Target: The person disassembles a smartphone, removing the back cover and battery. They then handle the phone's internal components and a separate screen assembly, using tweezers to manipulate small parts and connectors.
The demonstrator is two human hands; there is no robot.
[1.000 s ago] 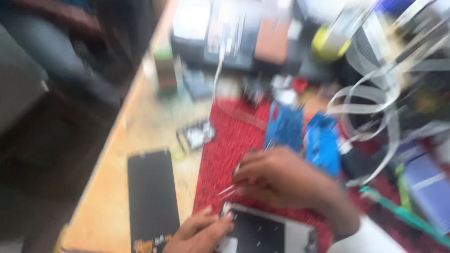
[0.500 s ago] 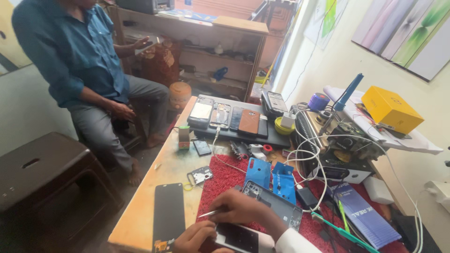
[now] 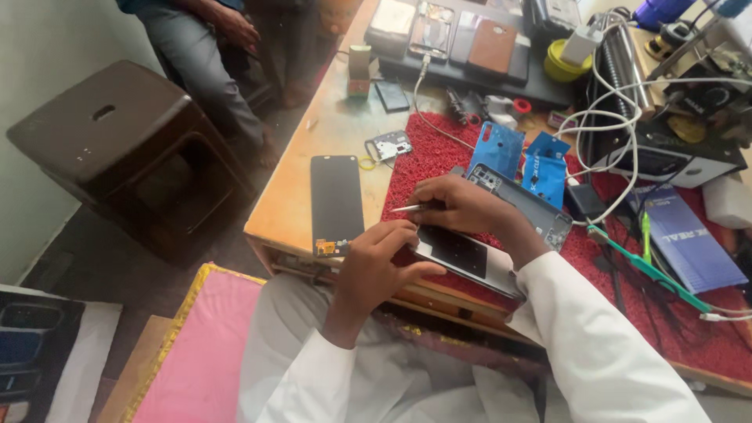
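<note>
**Tweezers on an opened phone at the bench edge**

My right hand pinches a pair of metal tweezers, tips pointing left, just above the opened phone. My left hand is clamped on the phone's near-left corner, thumb on its face. The phone lies on the red mat, its near end hanging over the front edge of the wooden bench.

Risks as I judge them — the tweezer tips could slip and scratch the dark inner surface, or jab my left fingers, which sit just beside them. The overhanging phone could tip into my lap if my left grip loosens.

Around: a detached black screen lies flat just left of my left hand, near enough to get elbowed off the bench. A grey back frame sits under my right wrist, two blue covers behind it. White cables loop at the right, a green tool beside my sleeve — both crowd my right arm. A brown stool and a seated person are off left.
</note>
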